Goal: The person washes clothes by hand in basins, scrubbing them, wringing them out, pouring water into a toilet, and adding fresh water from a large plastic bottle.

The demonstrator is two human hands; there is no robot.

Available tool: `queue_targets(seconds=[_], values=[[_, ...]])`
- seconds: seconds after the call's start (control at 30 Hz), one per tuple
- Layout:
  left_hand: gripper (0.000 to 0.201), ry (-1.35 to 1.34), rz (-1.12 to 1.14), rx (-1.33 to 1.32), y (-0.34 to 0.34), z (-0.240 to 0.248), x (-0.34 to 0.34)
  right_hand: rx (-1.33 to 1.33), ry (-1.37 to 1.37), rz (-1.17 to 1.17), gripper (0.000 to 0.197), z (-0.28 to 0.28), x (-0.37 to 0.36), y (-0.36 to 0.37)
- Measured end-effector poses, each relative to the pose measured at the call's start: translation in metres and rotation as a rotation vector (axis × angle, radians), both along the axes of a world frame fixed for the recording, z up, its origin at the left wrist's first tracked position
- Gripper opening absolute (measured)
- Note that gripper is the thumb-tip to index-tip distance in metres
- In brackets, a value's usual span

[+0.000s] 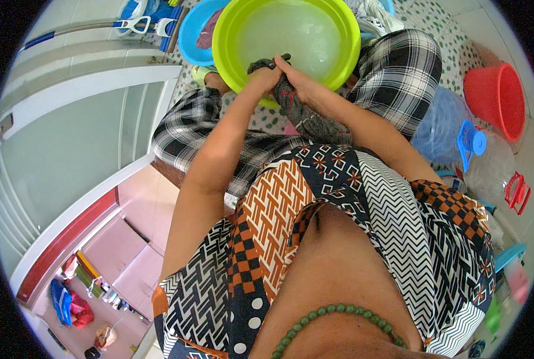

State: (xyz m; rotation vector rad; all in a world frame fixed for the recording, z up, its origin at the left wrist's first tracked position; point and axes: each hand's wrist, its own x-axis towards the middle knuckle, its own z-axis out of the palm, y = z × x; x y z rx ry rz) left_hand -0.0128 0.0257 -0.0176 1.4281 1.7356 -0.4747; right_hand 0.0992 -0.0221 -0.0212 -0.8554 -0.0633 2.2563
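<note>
Over the near rim of a lime-green basin (222,42), both hands grip a dark grey cloth (312,119) with small red marks. My left hand (264,79) is closed round its upper part, where a bunched end sticks out past the fingers. Close against it, my right hand (297,82) is closed on the same cloth, its fingers partly hidden. The lower part of the cloth hangs toward my lap, outside the basin. Cloudy whitish water (300,36) lies in the basin, which stands between my knees.
A blue basin (189,42) with dark reddish cloth is at the left, pale laundry (375,18) at the far right. On the right stand a clear plastic jug (440,128) with a blue cap and a red bucket (482,90). A glazed door (81,137) borders the left.
</note>
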Motion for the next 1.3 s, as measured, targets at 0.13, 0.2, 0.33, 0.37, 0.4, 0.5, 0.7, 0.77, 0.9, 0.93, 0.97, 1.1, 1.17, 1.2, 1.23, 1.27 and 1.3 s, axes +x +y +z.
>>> queue_targets(seconds=[0.13, 0.2, 0.33, 0.37, 0.4, 0.5, 0.7, 0.77, 0.9, 0.93, 0.97, 1.1, 1.17, 1.2, 1.23, 1.27, 1.3], values=[[0.073, -0.218, 0.012, 0.013, 0.019, 0.028, -0.013, 0.122, 0.013, 0.044, 0.046, -0.008, 0.0, 0.004], [0.071, -0.42, 0.488, 0.045, 0.023, 0.015, -0.037, 0.117, 0.1, 0.054, 0.043, 0.016, -0.003, -0.002], [0.073, -0.98, 0.945, 0.111, 0.021, 0.04, -0.033, 0.024, 0.458, 0.001, 0.038, 0.051, 0.005, -0.008], [0.074, -1.172, 1.014, 0.145, 0.018, 0.032, -0.036, 0.018, 0.58, -0.031, 0.038, 0.059, 0.006, -0.006], [0.076, -1.365, 1.076, 0.178, 0.015, 0.025, -0.039, 0.013, 0.703, -0.063, 0.038, 0.063, 0.006, -0.004], [0.07, -2.092, 0.613, -0.389, -0.013, -0.008, -0.044, 0.029, 0.925, -0.035, 0.042, 0.059, 0.006, -0.001], [0.067, -2.253, 1.028, -0.068, -0.004, 0.02, 0.018, -0.194, 1.346, -0.061, 0.053, 0.074, -0.003, -0.011], [0.052, -2.297, 1.149, -0.047, 0.011, 0.035, 0.017, -0.258, 1.303, -0.028, 0.055, 0.079, -0.006, -0.018], [0.016, -2.359, 1.083, -0.293, 0.044, 0.041, -0.011, -0.129, 1.114, -0.003, 0.054, 0.083, -0.003, -0.017], [0.015, -2.117, 1.025, -0.195, 0.051, 0.038, -0.015, -0.081, 1.022, -0.012, 0.052, 0.083, 0.001, -0.015], [0.013, -1.875, 0.958, -0.098, 0.057, 0.042, -0.022, -0.039, 0.806, 0.001, 0.045, 0.084, 0.003, -0.013], [0.009, -1.026, 0.646, 0.216, 0.064, 0.053, -0.014, 0.166, 0.017, 0.122, 0.031, 0.071, 0.002, -0.005], [0.014, -0.743, 0.431, 0.324, 0.062, 0.047, -0.008, 0.347, -0.318, 0.181, 0.035, 0.047, -0.003, -0.003], [0.014, -0.593, 0.237, 0.42, 0.061, 0.041, -0.005, 0.433, -0.459, 0.197, 0.038, 0.031, -0.005, -0.003], [0.015, -0.435, 0.052, 0.511, 0.061, 0.029, -0.007, 0.519, -0.595, 0.223, 0.04, 0.017, -0.01, -0.005], [0.015, -0.282, -0.139, 0.595, 0.061, 0.02, -0.003, 0.605, -0.74, 0.244, 0.043, 0.01, -0.01, -0.006], [0.018, -0.222, -0.172, 0.586, 0.061, 0.01, 0.002, 0.651, -0.866, 0.279, 0.044, 0.004, -0.007, -0.005]])
